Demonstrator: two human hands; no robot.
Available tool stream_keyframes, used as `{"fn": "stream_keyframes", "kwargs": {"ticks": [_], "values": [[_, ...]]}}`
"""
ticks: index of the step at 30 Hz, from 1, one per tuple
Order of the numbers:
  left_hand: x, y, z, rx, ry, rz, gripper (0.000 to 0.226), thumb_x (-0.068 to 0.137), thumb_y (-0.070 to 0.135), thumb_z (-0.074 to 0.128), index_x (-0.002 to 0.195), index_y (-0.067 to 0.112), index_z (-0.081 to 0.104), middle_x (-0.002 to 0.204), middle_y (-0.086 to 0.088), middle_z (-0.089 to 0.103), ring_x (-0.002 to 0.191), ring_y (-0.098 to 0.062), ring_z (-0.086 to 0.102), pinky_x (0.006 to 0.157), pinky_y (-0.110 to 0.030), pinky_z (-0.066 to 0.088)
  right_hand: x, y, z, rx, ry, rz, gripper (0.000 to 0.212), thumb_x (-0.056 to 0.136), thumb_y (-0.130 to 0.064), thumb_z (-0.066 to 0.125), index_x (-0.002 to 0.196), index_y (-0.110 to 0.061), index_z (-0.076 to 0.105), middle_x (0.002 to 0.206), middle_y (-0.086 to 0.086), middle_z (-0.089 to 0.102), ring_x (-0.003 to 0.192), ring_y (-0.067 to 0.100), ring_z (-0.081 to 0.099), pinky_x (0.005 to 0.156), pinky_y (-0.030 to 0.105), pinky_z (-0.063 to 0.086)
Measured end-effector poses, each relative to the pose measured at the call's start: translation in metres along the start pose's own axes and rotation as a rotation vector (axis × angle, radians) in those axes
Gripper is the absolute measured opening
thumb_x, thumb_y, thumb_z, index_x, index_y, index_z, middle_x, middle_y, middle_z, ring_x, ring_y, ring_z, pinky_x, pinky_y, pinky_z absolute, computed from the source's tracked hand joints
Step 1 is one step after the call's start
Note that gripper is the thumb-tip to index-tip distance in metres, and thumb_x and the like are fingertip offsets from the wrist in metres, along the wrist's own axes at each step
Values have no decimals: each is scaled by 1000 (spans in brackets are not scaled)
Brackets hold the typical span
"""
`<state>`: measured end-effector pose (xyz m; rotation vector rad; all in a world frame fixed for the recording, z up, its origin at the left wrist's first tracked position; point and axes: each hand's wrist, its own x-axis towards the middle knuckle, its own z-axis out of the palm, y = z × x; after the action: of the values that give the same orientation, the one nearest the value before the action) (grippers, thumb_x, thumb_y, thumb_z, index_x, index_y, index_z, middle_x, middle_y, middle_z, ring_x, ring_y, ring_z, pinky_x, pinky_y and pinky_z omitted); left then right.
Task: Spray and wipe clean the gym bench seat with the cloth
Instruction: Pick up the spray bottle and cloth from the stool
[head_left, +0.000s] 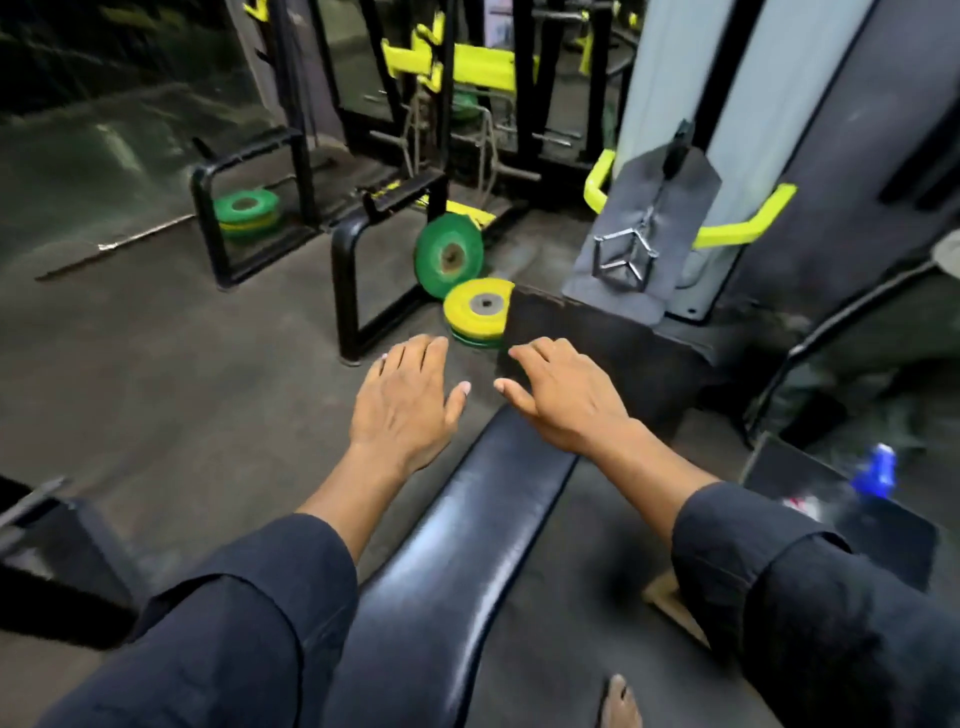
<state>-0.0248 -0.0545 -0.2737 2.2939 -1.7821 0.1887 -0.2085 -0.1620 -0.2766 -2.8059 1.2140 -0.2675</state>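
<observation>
Head view, looking down along a long black padded bench seat (467, 551) that runs from the bottom centre up toward the middle. Both hands reach out palm-down with fingers spread and nothing in them: the left hand (405, 400) hovers just left of the seat's far end, above the grey floor (171, 415), and the right hand (566, 395) hovers over that far end. Dark sleeves (244, 623) cover both forearms. Beyond the seat's far end lies a yellow and green weight plate (480, 312) flat on the floor, with a green plate (450, 254) leaning upright behind it against a black metal frame (358, 291). Right of the seat's far end stands a grey machine column (670, 171) with a chrome handle (626, 254) hanging on it. Well to the right of the seat, a blurred blue spray bottle (875, 470) rests on a dark surface. No cloth can be made out. A bare foot (621, 701) shows near the seat's lower right side.
</observation>
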Motion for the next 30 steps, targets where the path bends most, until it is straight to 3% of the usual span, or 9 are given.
{"fn": "stream_keyframes", "kwargs": {"ticks": [10, 20, 26, 30], "values": [[1, 122, 76, -87, -197, 170, 59, 105, 48, 54, 151, 11, 49, 150, -10, 57, 137, -34, 55, 113, -47, 44, -92, 116, 38, 84, -74, 314, 54, 108, -61, 44, 139, -19, 60, 132, 3, 64, 122, 29, 58, 96, 46, 52], [8, 264, 146, -72, -401, 360, 60, 105, 48, 56, 151, 10, 51, 150, -12, 57, 135, -37, 57, 111, -49, 46, -183, 244, 81, 153, -172, 516, 51, 109, -59, 43, 132, -17, 60, 128, 6, 63, 123, 32, 57, 95, 48, 52], [9, 323, 180, -66, -495, 460, 63, 104, 52, 55, 153, 13, 50, 149, -8, 58, 134, -33, 58, 112, -45, 47, -230, 292, 95, 205, -240, 666, 51, 109, -57, 43, 136, -17, 59, 136, 9, 64, 136, 34, 54, 109, 48, 48], [24, 353, 209, -67, -575, 554, 67, 104, 54, 53, 158, 14, 44, 155, -7, 53, 139, -31, 54, 116, -43, 43, -249, 314, 107, 246, -287, 806, 48, 108, -55, 44, 135, -18, 59, 139, 8, 64, 136, 32, 53, 106, 45, 50]]}}
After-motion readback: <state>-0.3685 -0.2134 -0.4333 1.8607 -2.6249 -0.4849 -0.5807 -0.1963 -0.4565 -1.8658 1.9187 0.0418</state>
